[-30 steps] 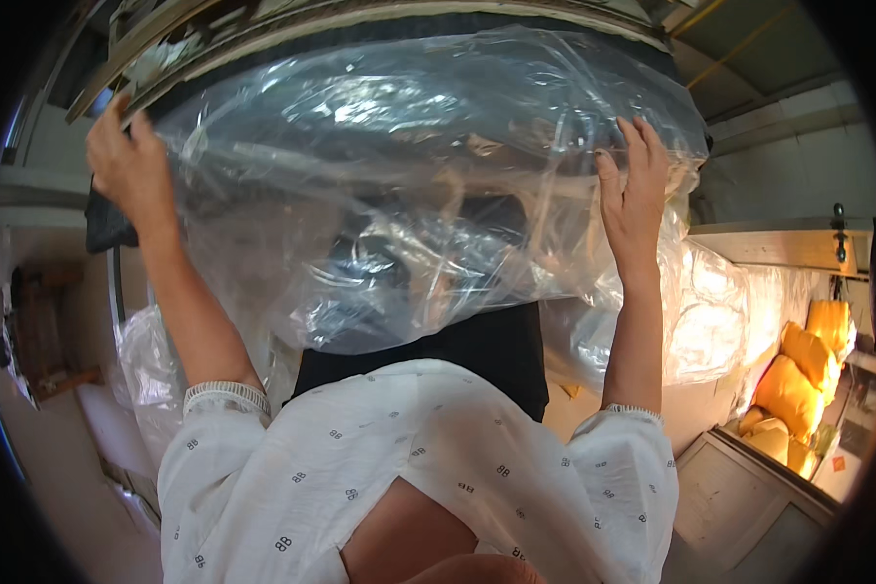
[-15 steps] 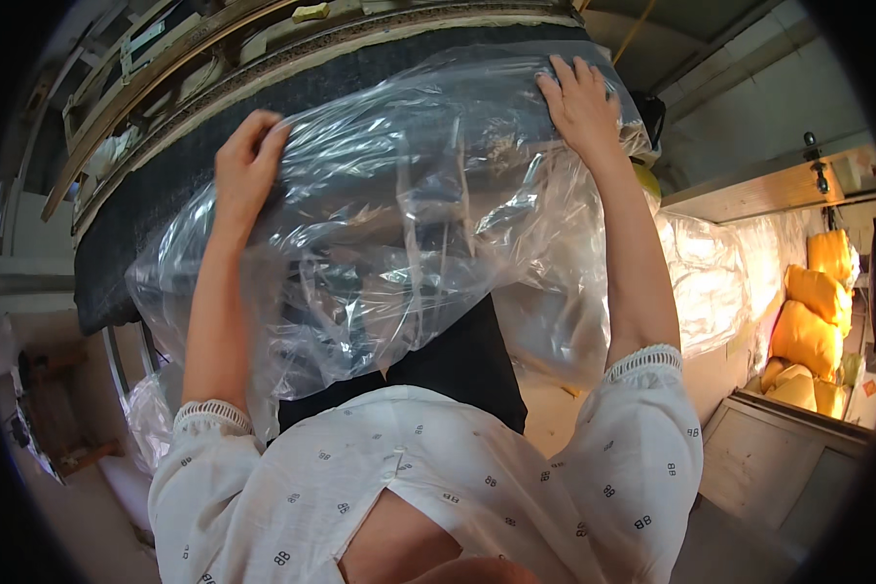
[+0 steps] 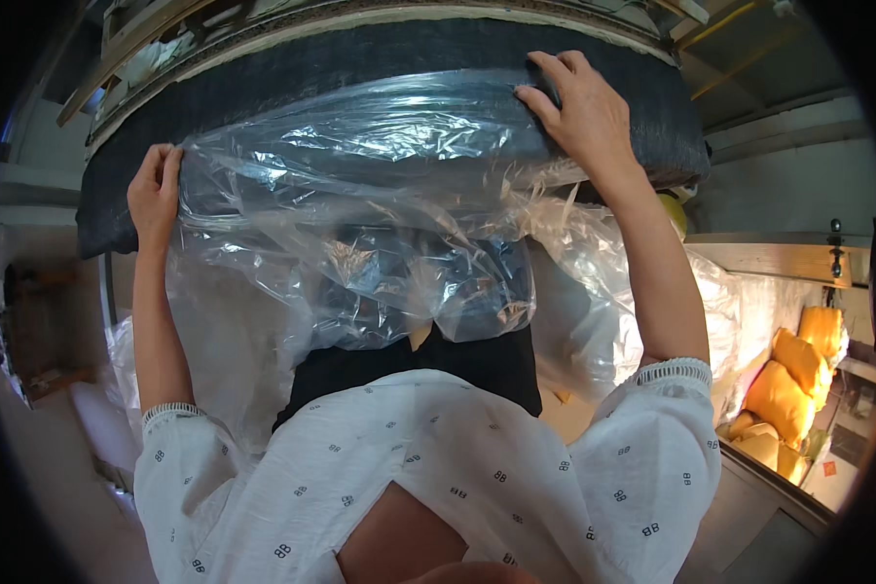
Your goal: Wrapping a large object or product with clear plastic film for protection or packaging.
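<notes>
A sheet of clear plastic film [image 3: 389,185], wrinkled and shiny, lies over the near part of a dark cloth-covered work surface [image 3: 360,58] and hangs down across my lap. My left hand [image 3: 154,198] is closed at the film's left corner, thumb and fingers pinching its edge. On the right side my right hand [image 3: 590,115] rests with fingers apart on the film's far right edge and the dark cloth, the thumb spread from the fingers. Part of the film under the right palm is hidden.
Wooden rails [image 3: 136,54] run behind the dark surface. More crumpled clear film [image 3: 599,273] hangs at the right. Yellow bundles [image 3: 784,389] lie beyond it, near a wooden ledge [image 3: 779,258]. A brown wooden piece [image 3: 58,384] shows at the left.
My left hand has moved left with the film's corner, and the film is drawn wider and flatter over the dark cloth. The view has shifted. The right hand stays at the right edge.
</notes>
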`<state>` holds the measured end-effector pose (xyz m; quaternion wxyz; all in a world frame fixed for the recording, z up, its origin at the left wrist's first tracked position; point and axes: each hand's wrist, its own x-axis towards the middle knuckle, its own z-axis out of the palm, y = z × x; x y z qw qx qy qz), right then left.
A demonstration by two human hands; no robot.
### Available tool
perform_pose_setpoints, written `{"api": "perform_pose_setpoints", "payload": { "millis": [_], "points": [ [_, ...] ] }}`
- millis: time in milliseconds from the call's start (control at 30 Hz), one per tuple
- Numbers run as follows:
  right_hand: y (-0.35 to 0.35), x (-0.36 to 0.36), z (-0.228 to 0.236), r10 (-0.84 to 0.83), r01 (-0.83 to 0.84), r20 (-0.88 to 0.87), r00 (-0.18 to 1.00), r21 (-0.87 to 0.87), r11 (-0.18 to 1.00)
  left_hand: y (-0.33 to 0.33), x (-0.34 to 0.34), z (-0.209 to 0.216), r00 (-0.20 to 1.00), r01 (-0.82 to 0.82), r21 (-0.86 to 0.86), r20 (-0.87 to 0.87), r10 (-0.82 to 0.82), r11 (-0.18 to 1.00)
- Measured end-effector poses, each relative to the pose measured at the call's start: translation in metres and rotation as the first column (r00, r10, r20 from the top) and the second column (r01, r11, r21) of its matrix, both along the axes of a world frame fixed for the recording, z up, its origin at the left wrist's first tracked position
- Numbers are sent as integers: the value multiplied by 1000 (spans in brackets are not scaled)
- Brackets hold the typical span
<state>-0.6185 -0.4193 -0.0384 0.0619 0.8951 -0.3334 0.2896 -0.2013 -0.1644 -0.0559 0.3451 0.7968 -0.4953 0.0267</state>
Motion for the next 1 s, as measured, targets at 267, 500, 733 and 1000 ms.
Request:
{"api": "perform_pose_setpoints", "payload": {
  "millis": [267, 500, 733, 1000],
  "points": [
    [-96, -12, 6, 138, -201, 146, 980, 701, 684, -3, 1, -6, 995, -9, -97, 98, 18, 995],
    [-31, 9, 47, -22, -11, 268, 963, 120, 993, -1, 0, -4, 995, -44, -63, 90, 49, 997],
    [61, -82, 2, -350, -9, 397, 849, 672, 741, 0, 3, -9, 989, -87, -51, 116, 92, 995],
    [91, -70, -51, -628, -280, 470, 620, 881, 383, -6, -2, -7, 990, -37, -62, 134, 45, 997]
  ]
}}
